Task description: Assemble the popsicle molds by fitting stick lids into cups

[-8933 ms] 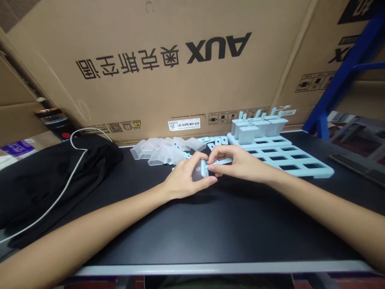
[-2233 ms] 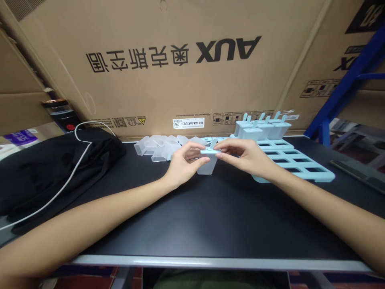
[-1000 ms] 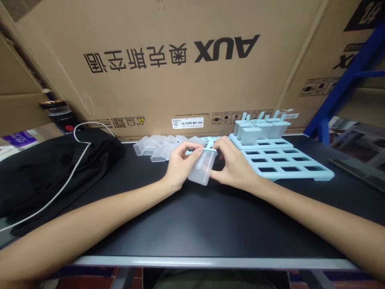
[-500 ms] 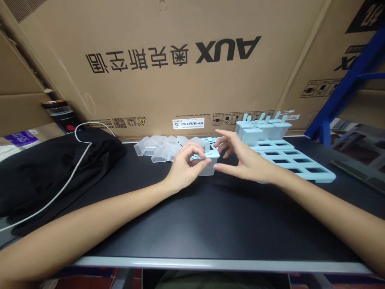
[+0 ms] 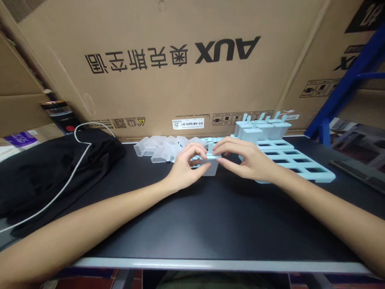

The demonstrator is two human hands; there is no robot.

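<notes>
A popsicle mold (image 5: 210, 168) with a clear cup and a light-blue lid stands upright between my hands at the middle of the black table. My left hand (image 5: 186, 166) grips its left side, thumb in front and fingers behind. On the right side of the lid, my right hand (image 5: 248, 158) holds the edge between thumb and fingers. The lid's upright stick shows between the fingertips. Behind my left hand lie several clear empty cups (image 5: 161, 150), and some light-blue lids are partly hidden behind both hands.
Right of my hands is a light-blue rack (image 5: 303, 162) with rectangular openings; several lidded molds (image 5: 251, 134) stand at its back left. Black cloth (image 5: 60, 168) with a white cable covers the left. A large cardboard box (image 5: 180, 92) rises behind the table (image 5: 210, 224).
My right hand has closed in on the mold's lid, its fingers now touching it. The mold has shifted slightly to the right, while my left hand has hardly moved.
</notes>
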